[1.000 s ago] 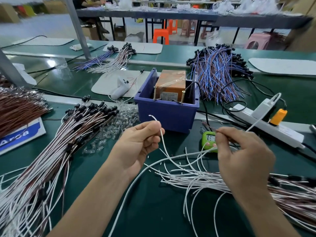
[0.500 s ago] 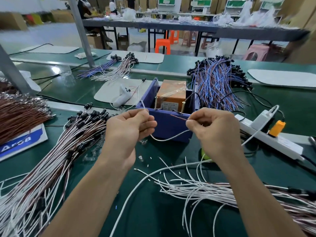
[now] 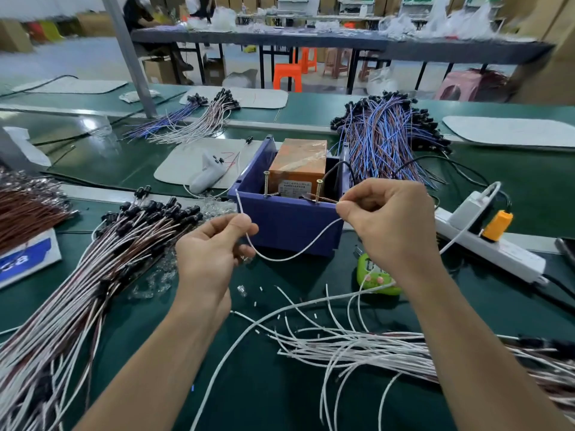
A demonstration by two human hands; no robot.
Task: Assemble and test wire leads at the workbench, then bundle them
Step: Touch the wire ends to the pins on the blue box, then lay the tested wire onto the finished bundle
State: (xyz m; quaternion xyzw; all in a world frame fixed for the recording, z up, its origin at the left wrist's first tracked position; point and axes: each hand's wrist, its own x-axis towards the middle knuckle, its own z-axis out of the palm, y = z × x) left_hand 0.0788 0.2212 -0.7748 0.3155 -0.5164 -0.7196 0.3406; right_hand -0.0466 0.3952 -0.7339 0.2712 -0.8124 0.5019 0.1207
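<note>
Head view
Left hand (image 3: 211,253): fingers clamped on one end of the thin white wire lead (image 3: 292,255).
Right hand (image 3: 389,225): pinching the other end, just beside the right brass screw (image 3: 318,189).
Lead: sags crosswise before the blue plastic bin's (image 3: 298,227) front wall.

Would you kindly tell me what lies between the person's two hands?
In the head view, one white wire lead sags from the left hand to the right hand, in front of the blue bin.

Bright even overhead light; glare on green bench (image 3: 93,129) far left; background blurred; wide-angle edge bowing.
</note>
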